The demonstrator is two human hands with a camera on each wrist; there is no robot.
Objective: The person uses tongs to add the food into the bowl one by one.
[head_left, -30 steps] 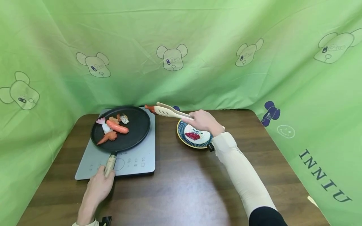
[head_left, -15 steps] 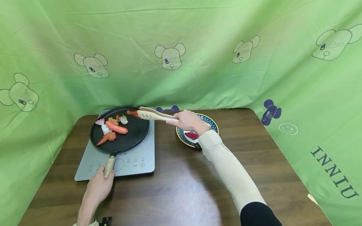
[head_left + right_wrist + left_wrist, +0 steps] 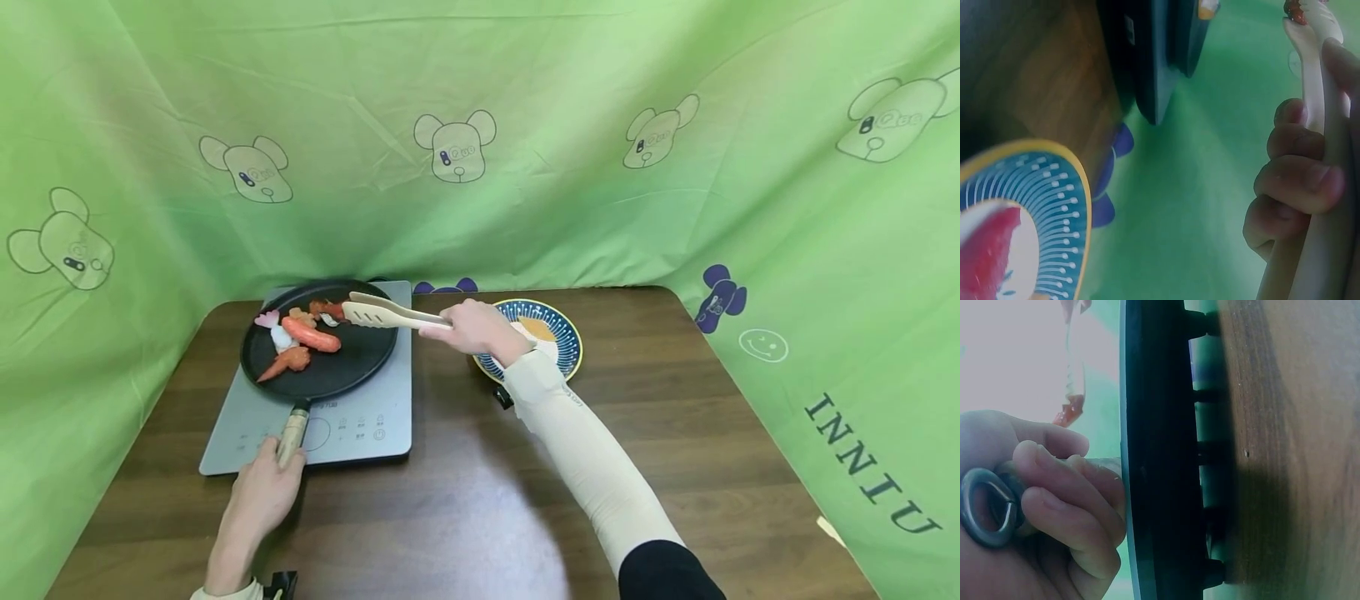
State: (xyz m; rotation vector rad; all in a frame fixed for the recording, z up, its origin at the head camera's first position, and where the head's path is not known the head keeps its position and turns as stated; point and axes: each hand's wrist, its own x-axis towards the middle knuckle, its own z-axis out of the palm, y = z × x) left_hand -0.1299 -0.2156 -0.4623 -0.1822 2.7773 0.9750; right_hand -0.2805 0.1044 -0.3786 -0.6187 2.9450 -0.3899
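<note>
My left hand (image 3: 262, 493) grips the handle (image 3: 293, 433) of a black frying pan (image 3: 360, 358); curled fingers (image 3: 1075, 515) and the handle's metal ring (image 3: 988, 506) show in the left wrist view. With my right hand (image 3: 476, 327) I hold cream tongs (image 3: 390, 316), fingers wrapped round both arms. The tips pinch a reddish-brown drumstick-like piece (image 3: 333, 311), held over the pan's far side. It overlaps a small silvery piece there. In the pan also lie a sausage (image 3: 311, 336), a brown wing-like piece (image 3: 287, 363) and a white shrimp with a pink tail (image 3: 282, 337).
Under the pan is a grey induction cooktop (image 3: 352, 437) on the wooden table (image 3: 480, 500). A blue-patterned plate (image 3: 572, 342) sits right of it, bearing a tan piece (image 3: 537, 328) and a red meat slice (image 3: 988, 253). A green curtain (image 3: 540, 225) encloses the table's back and sides.
My right hand has moved left with the tongs, bringing the pinched drumstick-like piece from beyond the pan's right rim to over its far side. My left hand stays on the handle.
</note>
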